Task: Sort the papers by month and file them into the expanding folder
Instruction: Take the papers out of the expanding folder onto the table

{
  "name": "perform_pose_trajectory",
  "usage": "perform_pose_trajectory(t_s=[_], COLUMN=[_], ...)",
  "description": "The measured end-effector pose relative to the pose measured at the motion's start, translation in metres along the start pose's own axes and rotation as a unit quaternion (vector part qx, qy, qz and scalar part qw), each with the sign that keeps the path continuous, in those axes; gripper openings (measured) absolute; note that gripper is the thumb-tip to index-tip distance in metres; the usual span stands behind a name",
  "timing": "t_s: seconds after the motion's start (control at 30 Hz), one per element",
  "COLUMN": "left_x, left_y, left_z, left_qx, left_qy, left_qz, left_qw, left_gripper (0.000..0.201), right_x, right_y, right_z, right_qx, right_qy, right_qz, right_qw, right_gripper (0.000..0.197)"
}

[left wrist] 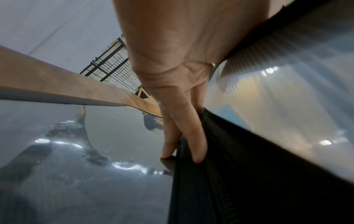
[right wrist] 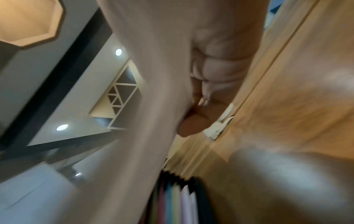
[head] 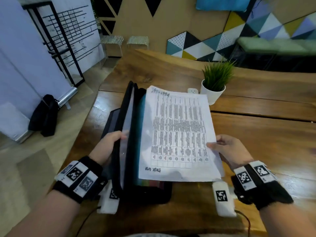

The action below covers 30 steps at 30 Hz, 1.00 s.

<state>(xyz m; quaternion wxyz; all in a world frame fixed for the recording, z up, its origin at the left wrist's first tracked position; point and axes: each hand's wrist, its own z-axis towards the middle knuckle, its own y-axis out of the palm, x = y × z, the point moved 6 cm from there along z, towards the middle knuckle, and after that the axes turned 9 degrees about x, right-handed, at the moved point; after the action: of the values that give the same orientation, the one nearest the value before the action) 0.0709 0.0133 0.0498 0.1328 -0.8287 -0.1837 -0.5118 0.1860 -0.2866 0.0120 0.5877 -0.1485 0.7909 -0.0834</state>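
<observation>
Your left hand (head: 112, 141) grips the raised flap of the open folder (head: 130, 134) on the bench (head: 256, 134). Your right hand (head: 230, 149) pinches the papers (head: 179, 134) above its coloured pockets, so filing looks barely begun. The handwritten heading seems to read January; the rest is illegible.

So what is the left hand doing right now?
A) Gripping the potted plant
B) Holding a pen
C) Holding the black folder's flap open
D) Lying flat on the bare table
C: the left hand grips the edge of the black expanding folder, keeping it open, while the right hand holds the printed paper over it.
</observation>
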Motion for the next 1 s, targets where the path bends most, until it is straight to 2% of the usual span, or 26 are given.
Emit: perform_pose_trajectory(t_s=[0.07, 0.17, 0.2, 0.23, 0.27, 0.33, 0.37, 0.43, 0.53, 0.6, 0.67, 0.73, 0.8, 0.9, 1.0], left_x=[-0.006, -0.009, -0.009, -0.011, -0.011, -0.013, -0.014, -0.02, -0.021, -0.022, -0.024, -0.024, -0.025, -0.025, -0.026], left_y=[-0.011, -0.026, -0.03, -0.033, -0.033, -0.031, -0.028, -0.025, -0.022, -0.023, -0.022, -0.019, -0.017, -0.019, -0.026], left_z=[0.008, 0.016, 0.018, 0.021, 0.021, 0.022, 0.022, 0.027, 0.027, 0.027, 0.027, 0.024, 0.023, 0.02, 0.021], left_qx=[0.013, 0.015, 0.02, 0.023, 0.019, 0.015, 0.009, -0.002, -0.021, -0.025, -0.032, -0.042, -0.046, -0.042, -0.032], left_qy=[-0.017, -0.036, -0.043, -0.051, -0.053, -0.051, -0.049, -0.049, -0.042, -0.035, -0.033, -0.029, -0.025, -0.022, -0.038], left_qz=[-0.016, -0.034, -0.038, -0.045, -0.052, -0.05, -0.051, -0.064, -0.075, -0.076, -0.076, -0.071, -0.067, -0.073, -0.09], left_qw=[1.0, 0.999, 0.998, 0.997, 0.997, 0.997, 0.997, 0.997, 0.996, 0.996, 0.996, 0.996, 0.996, 0.996, 0.995], left_gripper=[0.029, 0.035, 0.046, 0.056, 0.061, 0.057, 0.049, 0.041, 0.042, 0.043, 0.043, 0.042, 0.039, 0.036, 0.037], right_x=[0.016, 0.053, 0.072, 0.089, 0.101, 0.112, 0.115, 0.117, 0.097, 0.066, 0.022, -0.02, -0.048, -0.06, -0.052], right_y=[-0.025, -0.059, -0.069, -0.078, -0.082, -0.082, -0.081, -0.077, -0.076, -0.066, -0.038, 0.004, 0.052, 0.116, 0.149], right_z=[-0.004, 0.003, 0.011, 0.018, 0.021, 0.019, 0.02, 0.023, 0.019, 0.013, 0.0, -0.021, -0.044, -0.063, -0.061], right_qx=[0.01, 0.033, 0.043, 0.05, 0.053, 0.059, 0.061, 0.058, 0.079, 0.096, 0.088, 0.042, -0.02, -0.121, -0.132], right_qy=[0.011, 0.031, 0.04, 0.058, 0.081, 0.103, 0.111, 0.118, 0.124, 0.062, -0.065, -0.164, -0.215, -0.229, -0.245], right_qz=[0.016, 0.0, -0.013, -0.039, -0.066, -0.141, -0.195, -0.276, -0.361, -0.39, -0.366, -0.281, -0.185, -0.126, -0.208], right_qw=[1.0, 0.999, 0.998, 0.996, 0.993, 0.983, 0.973, 0.952, 0.921, 0.914, 0.924, 0.945, 0.959, 0.958, 0.938], right_gripper=[0.016, 0.069, 0.077, 0.074, 0.059, 0.02, 0.018, 0.028, 0.058, 0.06, 0.04, 0.019, 0.01, 0.029, 0.042])
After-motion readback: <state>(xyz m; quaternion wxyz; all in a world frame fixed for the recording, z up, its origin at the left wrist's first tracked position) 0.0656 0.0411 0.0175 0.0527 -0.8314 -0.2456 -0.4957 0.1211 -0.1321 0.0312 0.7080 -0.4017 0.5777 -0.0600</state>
